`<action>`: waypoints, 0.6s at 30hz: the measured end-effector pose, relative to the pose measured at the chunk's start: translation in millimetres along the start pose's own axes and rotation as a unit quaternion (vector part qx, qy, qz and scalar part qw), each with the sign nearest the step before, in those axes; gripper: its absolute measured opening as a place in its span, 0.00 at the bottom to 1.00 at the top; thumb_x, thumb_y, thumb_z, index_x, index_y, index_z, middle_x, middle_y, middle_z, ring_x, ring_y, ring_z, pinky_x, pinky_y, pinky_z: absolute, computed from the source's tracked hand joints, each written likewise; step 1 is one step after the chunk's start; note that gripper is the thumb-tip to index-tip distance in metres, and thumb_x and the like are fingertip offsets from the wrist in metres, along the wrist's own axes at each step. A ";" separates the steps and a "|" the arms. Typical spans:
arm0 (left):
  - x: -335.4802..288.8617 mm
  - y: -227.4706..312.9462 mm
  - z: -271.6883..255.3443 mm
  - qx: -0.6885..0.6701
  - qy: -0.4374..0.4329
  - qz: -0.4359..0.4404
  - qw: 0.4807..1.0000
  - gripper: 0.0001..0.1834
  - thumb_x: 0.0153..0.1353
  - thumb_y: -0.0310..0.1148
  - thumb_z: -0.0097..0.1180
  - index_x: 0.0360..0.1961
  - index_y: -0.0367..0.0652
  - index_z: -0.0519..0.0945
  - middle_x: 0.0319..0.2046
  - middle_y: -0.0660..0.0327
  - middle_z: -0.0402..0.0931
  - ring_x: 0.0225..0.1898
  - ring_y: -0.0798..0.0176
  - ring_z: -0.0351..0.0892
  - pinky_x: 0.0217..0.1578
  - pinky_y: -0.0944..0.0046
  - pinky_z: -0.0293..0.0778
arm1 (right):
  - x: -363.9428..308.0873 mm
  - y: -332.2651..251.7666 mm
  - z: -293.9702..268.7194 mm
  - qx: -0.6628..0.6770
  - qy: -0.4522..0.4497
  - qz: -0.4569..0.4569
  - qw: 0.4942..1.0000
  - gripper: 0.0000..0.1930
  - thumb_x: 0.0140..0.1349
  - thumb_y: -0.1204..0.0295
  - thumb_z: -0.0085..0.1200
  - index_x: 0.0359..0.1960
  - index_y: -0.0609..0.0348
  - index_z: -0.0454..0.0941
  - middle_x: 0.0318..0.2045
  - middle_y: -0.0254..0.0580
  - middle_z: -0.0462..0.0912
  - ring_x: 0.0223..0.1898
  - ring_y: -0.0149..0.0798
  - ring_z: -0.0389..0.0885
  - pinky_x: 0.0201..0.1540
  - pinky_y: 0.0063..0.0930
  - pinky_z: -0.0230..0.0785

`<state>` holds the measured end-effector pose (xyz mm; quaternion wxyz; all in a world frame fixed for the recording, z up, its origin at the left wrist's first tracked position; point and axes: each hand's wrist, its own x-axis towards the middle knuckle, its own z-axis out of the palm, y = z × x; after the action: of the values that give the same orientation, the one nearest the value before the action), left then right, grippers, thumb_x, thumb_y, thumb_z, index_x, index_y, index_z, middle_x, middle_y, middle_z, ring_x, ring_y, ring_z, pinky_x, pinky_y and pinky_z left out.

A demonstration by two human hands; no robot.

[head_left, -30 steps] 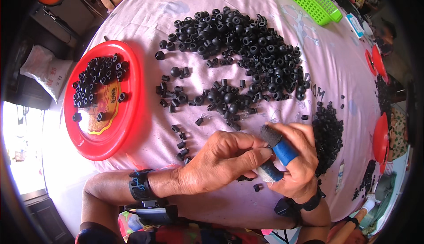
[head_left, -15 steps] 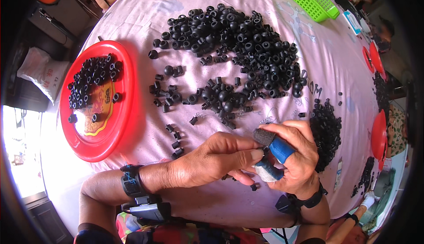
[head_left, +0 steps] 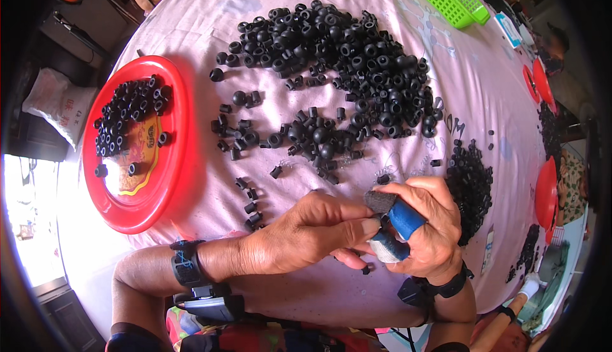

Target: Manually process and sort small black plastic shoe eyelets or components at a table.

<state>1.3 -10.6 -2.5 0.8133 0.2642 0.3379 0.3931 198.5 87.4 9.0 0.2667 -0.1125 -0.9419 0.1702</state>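
My left hand and right hand meet low over the desk, fingertips pressed together. Two fingers of my right hand wear blue sleeves with grey tips, and both hands are pinched on something small between them; what it is, I cannot tell. One loose black piece lies just under my hands. Beyond my knuckles spreads the big heap of black rubber rings. Off past my left wrist sits the red tray, holding more rings.
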 end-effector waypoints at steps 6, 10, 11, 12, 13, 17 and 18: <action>1.6 -12.3 1.1 -0.005 0.018 0.031 0.999 0.19 0.74 0.41 0.48 0.50 0.34 0.80 0.41 0.60 0.82 0.46 0.69 0.80 0.46 0.66 0.82 | 0.2 -1.2 0.7 -0.038 -0.015 -0.021 0.999 0.17 0.39 0.66 0.67 0.27 0.67 0.77 0.39 0.54 0.85 0.39 0.51 0.81 0.36 0.36 0.78; 1.8 -3.7 2.2 0.001 0.010 0.004 1.000 0.18 0.75 0.37 0.45 0.55 0.33 0.76 0.46 0.57 0.79 0.48 0.65 0.81 0.50 0.64 0.81 | -0.1 3.7 2.0 -0.030 -0.005 -0.014 0.999 0.17 0.42 0.66 0.67 0.28 0.67 0.77 0.40 0.54 0.85 0.38 0.52 0.81 0.35 0.36 0.78; 1.4 -1.1 4.8 -0.010 0.042 0.008 0.999 0.18 0.75 0.37 0.47 0.57 0.35 0.74 0.45 0.58 0.78 0.47 0.66 0.80 0.48 0.65 0.81 | -0.2 5.5 2.9 -0.018 0.006 -0.008 1.000 0.16 0.43 0.66 0.66 0.27 0.67 0.77 0.40 0.54 0.85 0.38 0.52 0.81 0.35 0.36 0.77; 1.3 0.3 6.2 -0.021 0.073 0.011 0.997 0.19 0.74 0.38 0.49 0.59 0.37 0.71 0.45 0.58 0.77 0.47 0.67 0.79 0.45 0.65 0.82 | -0.2 4.9 2.2 -0.038 0.020 -0.003 0.999 0.15 0.46 0.67 0.66 0.26 0.66 0.77 0.40 0.53 0.85 0.37 0.52 0.81 0.35 0.37 0.77; 0.9 -1.0 4.9 -0.021 0.072 0.012 0.997 0.19 0.74 0.38 0.49 0.59 0.37 0.71 0.45 0.58 0.77 0.47 0.67 0.79 0.45 0.65 0.82 | 1.1 3.3 -0.8 -0.039 0.020 -0.003 0.999 0.15 0.46 0.67 0.66 0.26 0.66 0.77 0.40 0.53 0.85 0.37 0.52 0.81 0.35 0.37 0.77; 2.4 -6.7 -0.3 0.066 0.090 0.187 0.976 0.33 0.62 0.34 0.67 0.65 0.41 0.68 0.45 0.60 0.72 0.45 0.66 0.74 0.46 0.63 0.75 | 2.4 -1.4 -6.7 -0.030 0.012 0.011 0.999 0.16 0.48 0.67 0.68 0.33 0.66 0.80 0.39 0.51 0.85 0.36 0.51 0.82 0.34 0.36 0.77; 1.2 -1.6 -1.9 0.219 0.086 0.239 0.942 0.37 0.59 0.33 0.68 0.68 0.41 0.66 0.48 0.57 0.71 0.48 0.63 0.74 0.49 0.62 0.73 | 3.0 -2.8 -6.1 -0.043 0.020 0.002 0.999 0.17 0.47 0.67 0.69 0.34 0.66 0.80 0.38 0.50 0.85 0.36 0.51 0.82 0.33 0.36 0.77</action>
<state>1.1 -10.3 -5.2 0.5850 0.4742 0.4114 0.5135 198.9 87.3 16.4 0.2802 -0.1292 -0.9426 0.1279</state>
